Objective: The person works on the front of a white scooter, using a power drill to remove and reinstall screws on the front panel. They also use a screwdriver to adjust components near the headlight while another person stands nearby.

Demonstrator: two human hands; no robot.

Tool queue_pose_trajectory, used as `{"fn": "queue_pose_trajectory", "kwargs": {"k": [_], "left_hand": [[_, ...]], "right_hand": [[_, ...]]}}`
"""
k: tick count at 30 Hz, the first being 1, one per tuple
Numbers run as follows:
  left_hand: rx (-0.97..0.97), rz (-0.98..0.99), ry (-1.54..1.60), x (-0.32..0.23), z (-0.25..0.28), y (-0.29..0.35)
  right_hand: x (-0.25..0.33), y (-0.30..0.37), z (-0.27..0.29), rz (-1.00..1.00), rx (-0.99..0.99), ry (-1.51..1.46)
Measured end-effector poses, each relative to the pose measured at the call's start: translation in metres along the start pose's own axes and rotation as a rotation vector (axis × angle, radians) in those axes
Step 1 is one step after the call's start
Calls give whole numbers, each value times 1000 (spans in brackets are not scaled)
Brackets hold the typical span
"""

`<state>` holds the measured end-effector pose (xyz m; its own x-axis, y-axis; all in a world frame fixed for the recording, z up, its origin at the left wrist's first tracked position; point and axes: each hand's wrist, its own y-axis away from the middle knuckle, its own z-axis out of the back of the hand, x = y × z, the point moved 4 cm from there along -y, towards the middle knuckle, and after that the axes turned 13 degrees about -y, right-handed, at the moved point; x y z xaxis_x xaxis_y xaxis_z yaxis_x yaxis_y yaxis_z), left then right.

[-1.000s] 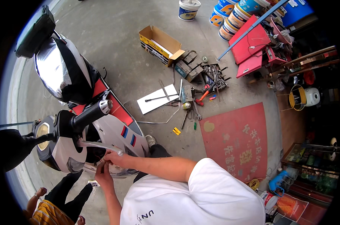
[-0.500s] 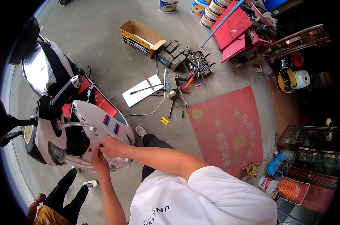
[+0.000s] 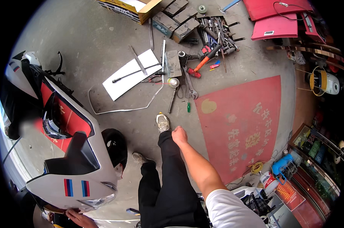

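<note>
My right hand [image 3: 179,135] is closed and held out over my dark trouser leg, in front of my shoe. Whatever its fingers may hold is hidden. At the lower left, my left hand [image 3: 79,219] rests against the edge of the white scooter's front panel [image 3: 92,190], fingers stretched out along it. Ahead of the right hand, tools lie on the concrete: a green-handled screwdriver [image 3: 188,107], an adjustable wrench [image 3: 190,85], a spray can [image 3: 174,83] and a hammer [image 3: 206,60] with an orange and black handle.
A white board [image 3: 119,83] with a long bar on it lies ahead. Farther off are a tool case [image 3: 168,26] and a cardboard box [image 3: 141,13]. The red mat [image 3: 236,125] spreads to the right. Another person is partly visible at the lower left, behind the scooter.
My hands were together at the scooter's front opening; now they are apart, the right moved away toward the tools. My view has shifted, bringing the tools closer.
</note>
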<state>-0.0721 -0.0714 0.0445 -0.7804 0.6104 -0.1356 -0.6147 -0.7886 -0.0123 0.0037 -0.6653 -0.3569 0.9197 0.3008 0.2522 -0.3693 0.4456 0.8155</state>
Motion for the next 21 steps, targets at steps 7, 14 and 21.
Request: {"fn": "queue_pose_trajectory", "kwargs": {"k": [7, 14, 21], "left_hand": [[-402, -104, -564, -80, -31, 11], [-498, -63, -590, -77, -24, 15], [-349, -79, -464, -111, -31, 38]], "right_hand": [[33, -282, -8, 25, -168, 188], [58, -323, -8, 103, -248, 164], [-35, -186, 25, -179, 270, -323]]}}
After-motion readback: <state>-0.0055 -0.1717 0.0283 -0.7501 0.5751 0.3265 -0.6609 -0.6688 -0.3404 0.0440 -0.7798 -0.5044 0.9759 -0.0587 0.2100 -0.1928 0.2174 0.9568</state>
